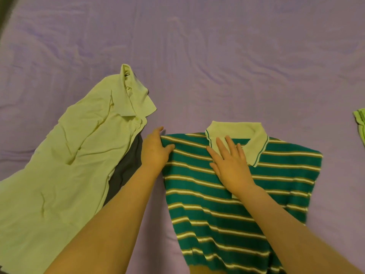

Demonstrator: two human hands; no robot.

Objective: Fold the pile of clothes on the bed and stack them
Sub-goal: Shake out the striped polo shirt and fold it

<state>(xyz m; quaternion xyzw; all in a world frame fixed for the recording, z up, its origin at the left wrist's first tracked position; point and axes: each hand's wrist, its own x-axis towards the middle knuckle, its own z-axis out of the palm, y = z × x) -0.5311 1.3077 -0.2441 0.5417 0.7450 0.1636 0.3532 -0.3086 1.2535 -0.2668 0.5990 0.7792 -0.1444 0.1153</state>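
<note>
Head view: left hand (156, 150) pinching striped polo (237, 194) shoulder edge, right hand (231, 165) pressing flat, fingers spread; fold risking skew if the pressing palm slips.

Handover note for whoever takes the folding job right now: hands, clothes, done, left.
Left hand: grip pinching the left shoulder edge of the striped polo.
Right hand: open, pressing flat on the polo's chest just below the collar.
Striped polo lies face up on the purple bed sheet; both sleeves look tucked in, lengthwise fold not yet made.
Pale yellow shirt lies crumpled to the left over a dark garment, both unfolded.
A light green item shows at the right edge; its state is unclear.
Left: finish the polo, fold the rest, stack.
</note>
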